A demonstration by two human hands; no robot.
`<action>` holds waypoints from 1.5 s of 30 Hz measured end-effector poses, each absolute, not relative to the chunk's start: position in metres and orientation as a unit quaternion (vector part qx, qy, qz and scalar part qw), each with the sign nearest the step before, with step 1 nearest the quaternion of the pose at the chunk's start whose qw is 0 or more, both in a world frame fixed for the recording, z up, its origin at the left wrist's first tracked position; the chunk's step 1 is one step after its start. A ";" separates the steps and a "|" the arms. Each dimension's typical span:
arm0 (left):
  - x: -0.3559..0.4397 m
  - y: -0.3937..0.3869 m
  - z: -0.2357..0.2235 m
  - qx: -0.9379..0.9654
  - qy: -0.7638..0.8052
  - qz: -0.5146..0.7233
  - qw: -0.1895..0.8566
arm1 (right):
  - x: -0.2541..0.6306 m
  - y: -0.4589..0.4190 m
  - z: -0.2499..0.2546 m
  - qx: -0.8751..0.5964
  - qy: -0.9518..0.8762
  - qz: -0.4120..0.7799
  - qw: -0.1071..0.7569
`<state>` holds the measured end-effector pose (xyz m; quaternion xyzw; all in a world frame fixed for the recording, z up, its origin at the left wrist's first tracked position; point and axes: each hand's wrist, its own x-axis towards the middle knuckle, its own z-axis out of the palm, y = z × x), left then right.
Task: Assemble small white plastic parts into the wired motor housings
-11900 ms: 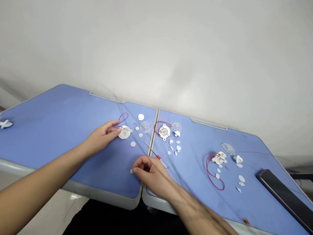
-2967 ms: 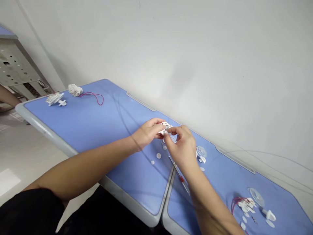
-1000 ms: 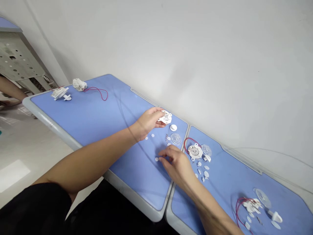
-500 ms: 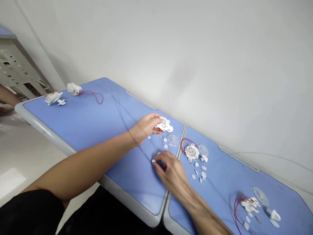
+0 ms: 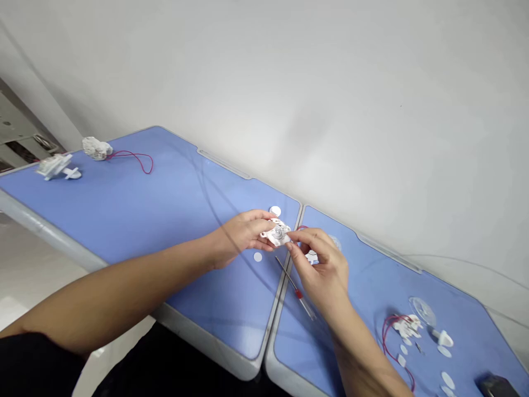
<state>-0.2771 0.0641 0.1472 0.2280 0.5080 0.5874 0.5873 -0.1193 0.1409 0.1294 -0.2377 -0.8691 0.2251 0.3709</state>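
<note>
My left hand [image 5: 242,236] grips a small white round motor housing [image 5: 276,234] just above the blue table [image 5: 144,209], near the seam between the two tabletops. My right hand [image 5: 320,264] is at the housing's right side, thumb and forefinger pinched together against it on something too small to make out. A small white disc [image 5: 258,257] lies on the table under my left hand. Another white disc [image 5: 275,211] lies behind the housing. A thin screwdriver with a red band [image 5: 294,286] lies across the seam below my hands.
At the far left lie a white part [image 5: 55,166] and a crumpled white piece with a red wire [image 5: 99,149]. At the right lies another taken-apart unit with red wire [image 5: 403,328], loose white discs and a clear cap [image 5: 421,306]. A dark object [image 5: 494,386] sits at the bottom right corner.
My right hand rose from the tabletop, where it was at a small white disc, and now meets the housing. My left hand brought the housing slightly toward me.
</note>
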 end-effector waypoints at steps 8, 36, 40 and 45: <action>-0.274 0.063 0.148 0.245 0.513 0.565 0.599 | -0.114 0.148 0.129 -0.266 -0.812 0.399 0.333; -0.273 0.062 0.153 0.242 0.503 0.555 0.617 | -0.110 0.155 0.124 -0.282 -0.755 0.532 0.259; -0.273 0.062 0.152 0.235 0.506 0.557 0.615 | -0.110 0.154 0.125 -0.279 -0.767 0.520 0.252; -0.272 0.062 0.152 0.235 0.509 0.558 0.612 | -0.110 0.154 0.125 -0.277 -0.777 0.506 0.253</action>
